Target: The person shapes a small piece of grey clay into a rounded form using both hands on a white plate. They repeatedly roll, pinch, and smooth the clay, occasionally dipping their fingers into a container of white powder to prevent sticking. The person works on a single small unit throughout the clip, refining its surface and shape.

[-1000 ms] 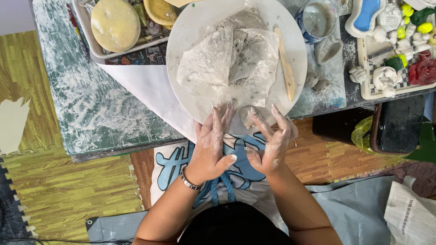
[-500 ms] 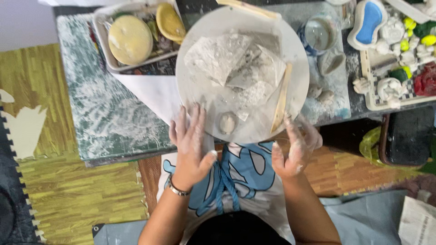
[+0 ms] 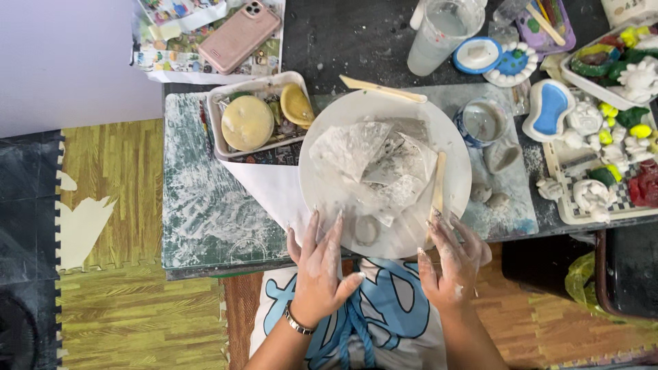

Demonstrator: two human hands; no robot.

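A round white plate (image 3: 322,185) lies on the table in front of me, smeared with clay and holding crumpled clay-coated film (image 3: 373,164), a small clay ring (image 3: 367,230) and a wooden stick (image 3: 437,186). My left hand (image 3: 319,270) rests flat at the plate's near-left rim, fingers spread, holding nothing. At the near-right rim my right hand (image 3: 452,264), dusted with clay, has its fingertips at the lower end of the wooden stick; I cannot tell if it grips it.
A tray (image 3: 218,130) with yellow clay discs sits left of the plate on a clay-smeared green mat (image 3: 199,212). A pink phone (image 3: 240,35), a clear cup (image 3: 444,31), a small pot (image 3: 482,123) and trays of painted clay figures (image 3: 603,171) stand behind and right.
My hands have separated from the middle to the plate's near-left and near-right rims. The right hand came back up to the stick. The view has shifted, showing more of the table behind.
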